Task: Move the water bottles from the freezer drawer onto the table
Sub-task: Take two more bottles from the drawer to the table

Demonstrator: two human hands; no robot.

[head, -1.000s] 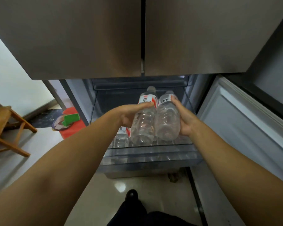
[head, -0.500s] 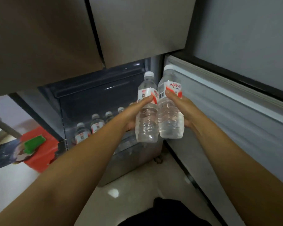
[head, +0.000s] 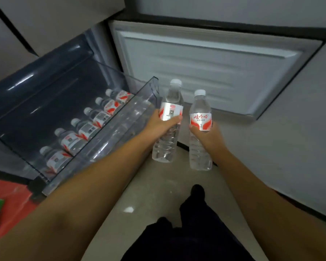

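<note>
I have one bottle in each hand, and both bottles are already out of the drawer (head: 94,147). My left hand (head: 159,124) has its fingers curled around the left bottle (head: 167,132) at the lower edge of its label. My right hand (head: 205,135) grips the right bottle (head: 199,140) in the same way, just under the label. The two bottles stand upright, near each other but not touching, over the floor in front of the open door (head: 205,68).

To the left of my left hand, the drawer is pulled out. Six bottles (head: 83,129) lie there in a row, caps pointing away from my hands. So I judge the task is only at its beginning: two bottles are lifted but not yet delivered, and six wait in the drawer. I cannot see the table from here, so I cannot tell whether any bottles stand on it. What remains is to carry these two to it and come back for the rest.
</note>
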